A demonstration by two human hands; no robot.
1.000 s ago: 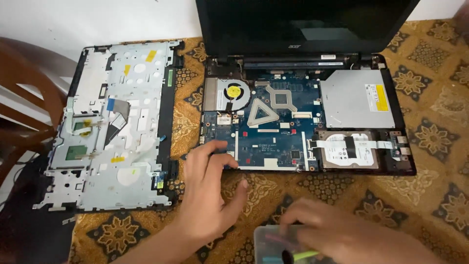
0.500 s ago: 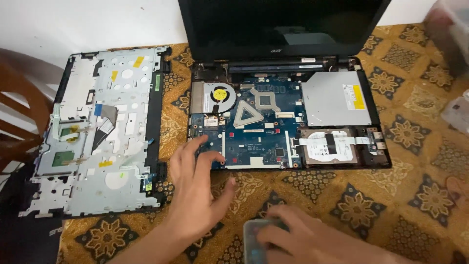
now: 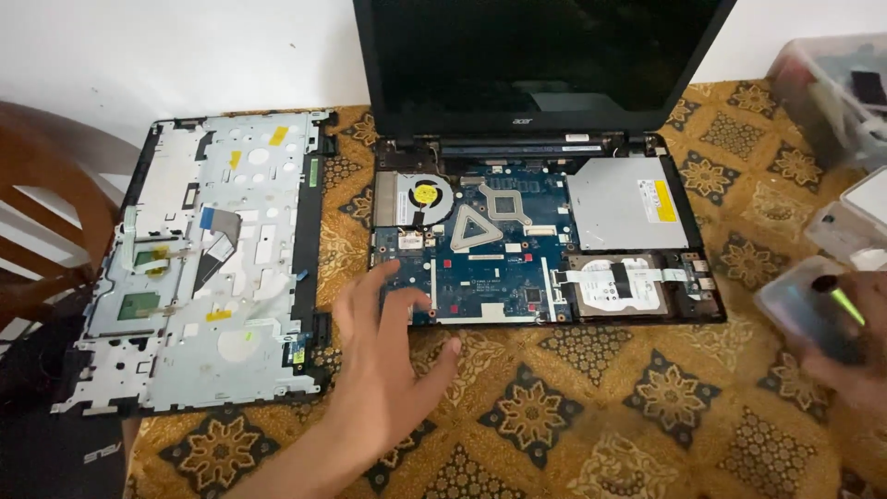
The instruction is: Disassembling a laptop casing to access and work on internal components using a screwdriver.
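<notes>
Left hand [image 3: 388, 346], palm down with fingers spread wide and gripping nothing, rests at the front edge of the opened laptop base [image 3: 702, 310]; the fingertips [image 3: 381, 273] lie on the lower-left corner of the blue motherboard [image 3: 490, 268], the thumb over the patterned tablecloth [image 3: 554, 416]. Right hand [image 3: 855, 365], at 3 o'clock from the left hand near the frame edge, is closed around a small clear plastic box [image 3: 804, 310] with a dark, green-tipped tool [image 3: 841, 300] held against it.

On the board, at 12 o'clock from the left hand: the cooling fan [image 3: 423, 196] with yellow hub; at 1 o'clock, the grey triangular heat-sink bracket [image 3: 479, 226]. At 2 o'clock sits the silver optical drive [image 3: 624, 203]; below it, at 3 o'clock, the hard disk drive [image 3: 617, 282] under a white ribbon. The dark screen [image 3: 536, 55] stands upright behind the base.

At 9 to 10 o'clock, the removed palm-rest cover [image 3: 240, 277] lies face down, its metal underside up, beside the base and partly over the table edge. A wooden chair [image 3: 55, 203] stands at far left. Clear storage boxes [image 3: 832, 92] occupy the upper-right corner.
</notes>
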